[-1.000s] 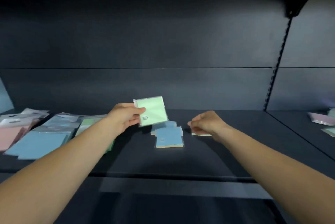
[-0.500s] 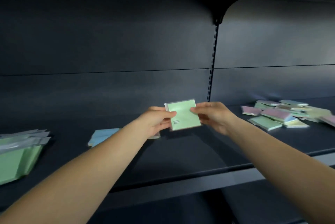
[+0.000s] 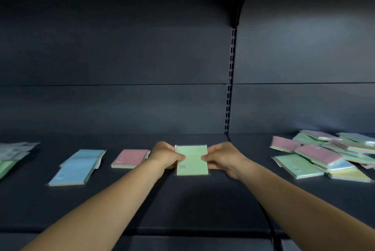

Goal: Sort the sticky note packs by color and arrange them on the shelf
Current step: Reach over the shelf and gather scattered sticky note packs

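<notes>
On the shelf (image 3: 192, 206) we see blue and pink packs laid left and an unsorted heap (image 3: 328, 155) right. Between them our left hand (image 3: 166, 156) and right hand (image 3: 222, 157) pinch the green pack (image 3: 192, 160), squaring its spot.

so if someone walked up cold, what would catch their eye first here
Most likely the green pack at the centre of the dark shelf, pinched on both sides by the left hand and right hand. Next, the jumbled pile of pink, green, blue and yellow packs at the right, against the neat blue packs and pink pack laid out to the left.
</notes>
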`<move>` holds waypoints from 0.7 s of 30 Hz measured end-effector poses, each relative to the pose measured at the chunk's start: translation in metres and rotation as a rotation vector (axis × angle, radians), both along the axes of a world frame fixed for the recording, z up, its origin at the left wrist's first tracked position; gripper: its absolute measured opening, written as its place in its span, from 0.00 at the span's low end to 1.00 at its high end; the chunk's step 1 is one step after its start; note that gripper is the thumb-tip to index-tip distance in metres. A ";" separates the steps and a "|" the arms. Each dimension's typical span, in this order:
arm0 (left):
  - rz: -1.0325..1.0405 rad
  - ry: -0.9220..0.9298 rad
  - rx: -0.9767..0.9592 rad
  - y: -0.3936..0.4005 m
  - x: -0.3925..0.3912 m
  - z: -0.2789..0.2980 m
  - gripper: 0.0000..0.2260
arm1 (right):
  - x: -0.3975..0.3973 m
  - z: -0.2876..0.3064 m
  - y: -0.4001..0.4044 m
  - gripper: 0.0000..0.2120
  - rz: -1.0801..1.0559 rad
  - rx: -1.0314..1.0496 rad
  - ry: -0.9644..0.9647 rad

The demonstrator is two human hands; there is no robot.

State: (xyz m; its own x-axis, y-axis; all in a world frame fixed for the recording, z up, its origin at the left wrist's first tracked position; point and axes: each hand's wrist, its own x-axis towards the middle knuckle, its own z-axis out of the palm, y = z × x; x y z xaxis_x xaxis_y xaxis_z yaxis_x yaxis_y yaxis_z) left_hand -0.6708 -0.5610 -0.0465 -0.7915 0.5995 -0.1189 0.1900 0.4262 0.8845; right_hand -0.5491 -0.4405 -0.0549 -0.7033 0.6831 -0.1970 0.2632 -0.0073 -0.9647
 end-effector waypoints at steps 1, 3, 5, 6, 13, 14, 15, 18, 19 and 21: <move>0.018 0.052 -0.048 0.000 0.000 0.000 0.06 | 0.000 -0.001 0.002 0.10 0.022 0.039 -0.031; 0.016 0.164 -0.158 -0.002 0.002 0.006 0.08 | 0.005 0.001 0.006 0.08 0.045 0.134 -0.075; 0.007 0.286 -0.233 -0.004 0.008 0.014 0.14 | 0.016 0.006 0.011 0.10 0.050 0.244 -0.107; -0.003 0.343 -0.256 -0.004 0.012 0.018 0.14 | 0.024 0.009 0.013 0.11 0.050 0.326 -0.134; -0.189 0.772 -0.358 -0.009 0.080 0.041 0.14 | 0.136 0.046 0.013 0.20 -0.050 0.967 -0.421; -0.223 0.828 -0.360 -0.009 0.096 0.044 0.15 | 0.157 0.048 0.012 0.21 -0.070 0.990 -0.434; -0.263 0.861 -0.355 -0.008 0.113 0.046 0.15 | 0.181 0.050 0.012 0.21 -0.089 1.022 -0.458; -0.388 0.883 -0.351 -0.003 0.164 0.052 0.15 | 0.250 0.053 0.011 0.21 -0.097 1.170 -0.586; -0.425 0.904 -0.350 0.000 0.181 0.056 0.15 | 0.271 0.055 0.012 0.21 -0.103 1.194 -0.626; -0.467 0.936 -0.337 0.005 0.215 0.062 0.15 | 0.313 0.060 0.013 0.20 -0.120 1.199 -0.687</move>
